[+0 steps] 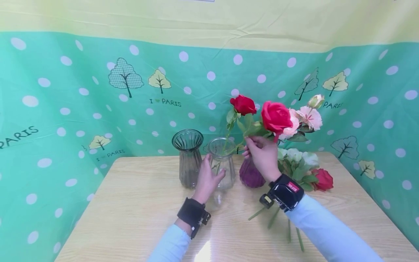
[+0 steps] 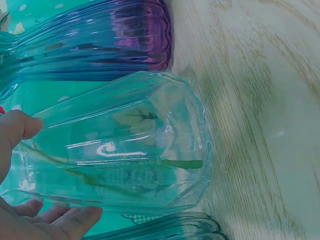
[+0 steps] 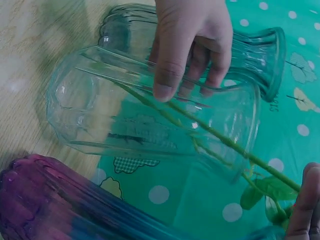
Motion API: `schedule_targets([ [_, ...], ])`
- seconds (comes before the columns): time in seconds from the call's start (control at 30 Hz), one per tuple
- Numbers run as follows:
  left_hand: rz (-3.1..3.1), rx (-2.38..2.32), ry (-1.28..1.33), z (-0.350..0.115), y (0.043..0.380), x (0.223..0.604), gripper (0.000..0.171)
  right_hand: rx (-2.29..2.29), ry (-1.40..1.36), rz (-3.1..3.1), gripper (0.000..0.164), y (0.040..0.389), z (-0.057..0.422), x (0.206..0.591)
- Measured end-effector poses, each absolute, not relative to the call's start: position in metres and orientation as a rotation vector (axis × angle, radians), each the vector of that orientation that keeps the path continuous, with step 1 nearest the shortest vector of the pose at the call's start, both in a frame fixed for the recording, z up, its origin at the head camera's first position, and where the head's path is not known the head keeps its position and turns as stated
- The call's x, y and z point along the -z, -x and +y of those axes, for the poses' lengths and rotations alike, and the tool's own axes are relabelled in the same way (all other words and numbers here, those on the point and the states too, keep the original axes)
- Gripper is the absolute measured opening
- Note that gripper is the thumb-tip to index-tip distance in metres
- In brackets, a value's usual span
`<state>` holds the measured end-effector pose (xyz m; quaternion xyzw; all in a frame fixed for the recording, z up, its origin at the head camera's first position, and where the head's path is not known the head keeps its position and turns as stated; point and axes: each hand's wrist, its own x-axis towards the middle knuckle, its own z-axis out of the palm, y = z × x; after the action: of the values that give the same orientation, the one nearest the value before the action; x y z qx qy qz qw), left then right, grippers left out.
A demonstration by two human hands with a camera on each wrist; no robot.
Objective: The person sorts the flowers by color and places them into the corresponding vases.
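A clear glass vase (image 1: 230, 173) stands on the table between a grey glass vase (image 1: 188, 167) and a purple-blue vase (image 1: 250, 174). My left hand (image 1: 208, 178) grips the clear vase, thumb on one side and fingers on the other. In the right wrist view, two green stems (image 3: 220, 134) run through its mouth. My right hand (image 1: 264, 157) pinches a stem above the rim, below a large red rose (image 1: 276, 116). Another red rose (image 1: 243, 105) leans over the clear vase, its thinner stem inside. The right hand partly hides the purple-blue vase.
Pink flowers (image 1: 309, 118) rise behind the right hand. White flowers (image 1: 294, 155) and a red rose (image 1: 323, 179) lie on the table's right side, their stems (image 1: 299, 240) pointing toward the front edge. A green polka-dot cloth (image 1: 147, 127) hangs behind the table (image 1: 131, 218).
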<state>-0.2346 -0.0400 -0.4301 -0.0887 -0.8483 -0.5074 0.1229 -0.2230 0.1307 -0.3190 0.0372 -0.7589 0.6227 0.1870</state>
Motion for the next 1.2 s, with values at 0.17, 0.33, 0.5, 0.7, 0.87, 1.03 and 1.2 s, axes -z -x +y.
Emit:
schedule_targets([
  [0.17, -2.465, 1.474, 0.266, -0.04, 0.234, 0.43, 0.083, -1.63, -0.128, -2.261, 0.029, 0.232, 0.121, 0.318],
  [0.33, -2.479, 1.443, 0.262, -0.039, 0.235, 0.431, 0.084, -1.599, -0.14, -2.355, 0.03, 0.241, 0.111, 0.316],
  [0.5, -2.491, 1.438, 0.259, -0.039, 0.234, 0.431, 0.085, -1.604, -0.112, -2.427, 0.029, 0.25, 0.101, 0.313],
  [0.7, -2.469, 1.466, 0.26, -0.039, 0.235, 0.431, 0.084, -1.594, -0.123, -2.46, 0.029, 0.264, 0.091, 0.31],
  [0.87, -2.491, 1.513, 0.239, -0.04, 0.236, 0.433, 0.087, -1.563, -0.063, -2.517, 0.028, 0.267, 0.087, 0.314],
  [1.03, -2.489, 1.511, 0.234, -0.04, 0.237, 0.434, 0.085, -1.572, -0.038, -2.498, 0.026, 0.268, 0.086, 0.318],
  [1.2, -2.492, 1.5, 0.228, -0.041, 0.238, 0.435, 0.084, -1.633, -0.008, -2.459, 0.027, 0.267, 0.085, 0.316],
])
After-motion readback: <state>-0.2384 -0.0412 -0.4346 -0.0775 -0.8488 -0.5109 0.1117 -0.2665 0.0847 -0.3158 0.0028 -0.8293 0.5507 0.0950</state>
